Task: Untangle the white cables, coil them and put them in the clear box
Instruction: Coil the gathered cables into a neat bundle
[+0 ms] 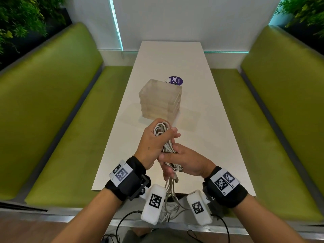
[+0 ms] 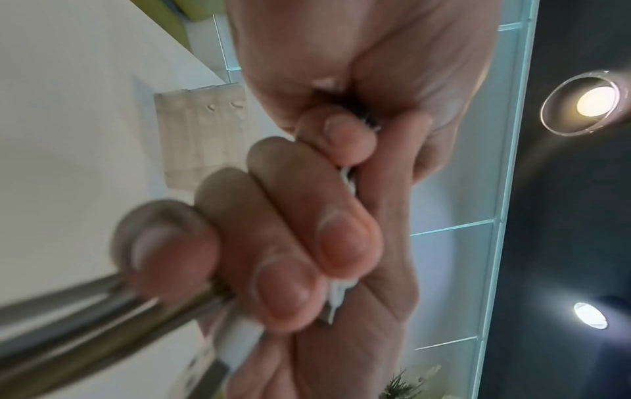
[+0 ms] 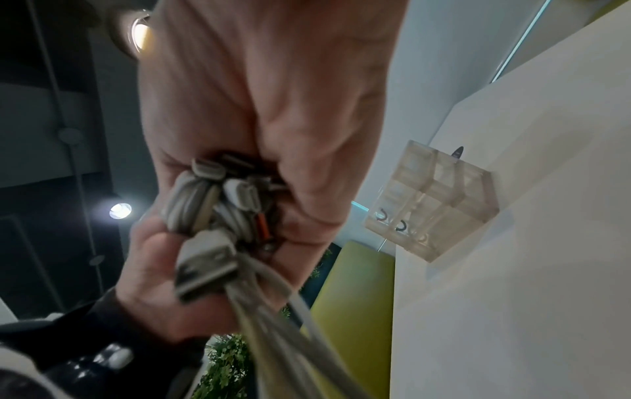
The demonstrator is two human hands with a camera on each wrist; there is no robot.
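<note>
Above the near end of the bench (image 1: pixel 201 137), the white cables (image 1: pixel 162 128) are gathered in a looped bundle, loose tails hanging below the edge. Advice: keep the loops pinned while each tail is drawn in, so the coil does not spring apart. Left hand (image 1: pixel 154 142) grasps the upper loops; right hand (image 1: pixel 185 160) clasps the bundle just beneath. Clear box (image 1: pixel 160 100) stands just beyond, apart from both hands.

- A round purple sticker (image 1: pixel 175 80) on the white surface (image 1: pixel 201 120), behind the clear box (image 1: pixel 160 100), reads "ClayG"; the box hides the rest.
- Its smaller print is too small to read.
</note>
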